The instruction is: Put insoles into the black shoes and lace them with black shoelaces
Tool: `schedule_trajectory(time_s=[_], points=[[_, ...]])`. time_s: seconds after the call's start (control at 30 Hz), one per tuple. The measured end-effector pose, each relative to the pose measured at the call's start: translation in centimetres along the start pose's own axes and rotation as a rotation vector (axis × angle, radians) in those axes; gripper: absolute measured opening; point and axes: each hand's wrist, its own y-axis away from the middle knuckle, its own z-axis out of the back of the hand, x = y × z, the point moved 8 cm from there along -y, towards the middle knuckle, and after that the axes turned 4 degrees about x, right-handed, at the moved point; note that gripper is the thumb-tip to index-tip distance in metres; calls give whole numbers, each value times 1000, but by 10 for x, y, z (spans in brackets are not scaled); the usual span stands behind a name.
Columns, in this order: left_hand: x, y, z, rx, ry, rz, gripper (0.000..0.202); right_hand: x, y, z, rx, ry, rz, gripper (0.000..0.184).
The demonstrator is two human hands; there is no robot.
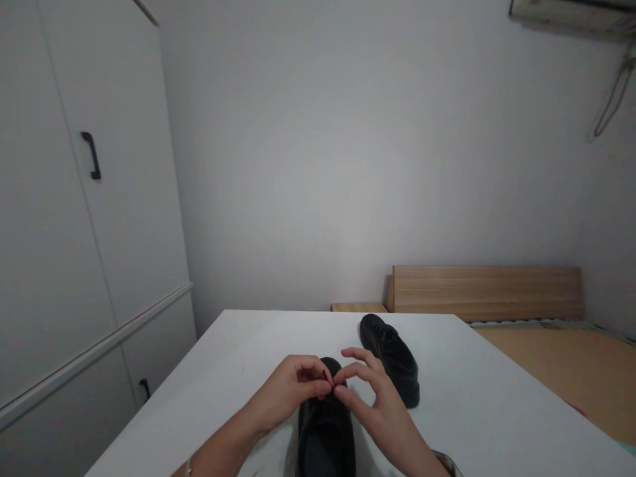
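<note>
A black shoe (326, 437) stands on the white table right in front of me, its toe pointing away and its opening toward me. Over its front part my left hand (303, 384) pinches a thin dark shoelace (325, 375) between thumb and fingers. From the other side my right hand (365, 387) meets it, thumb and index fingertip closed at the same lace, the other fingers raised. The fingertips hide most of the lacing. Beyond my right hand lies a second black shoe (397, 361), its toe angled to the far left.
The white table (258, 338) runs out to the wall. A white cabinet (129, 218) with black handles stands at the left. To the right is a bed with a wooden headboard (487, 291), and an air conditioner (571, 16) hangs high on the wall.
</note>
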Motion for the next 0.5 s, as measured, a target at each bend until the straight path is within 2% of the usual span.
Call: schedule_trajectory(time_s=[0.2,0.3,0.37,0.43,0.5], points=[[-3,2,2,-81,-90,-60,18,-13,4,-6,-43,59,27,9],[-2,4,2,-140,-111,-90,22,-16,4,-9,-54,72,56,10],[2,4,0,-140,-89,-89,27,-15,7,-8,-101,115,81,10],[8,4,-2,-109,-16,-49,33,-10,12,-4,-182,197,136,10],[15,5,-4,-75,77,17,37,2,21,-3,-252,302,273,12]])
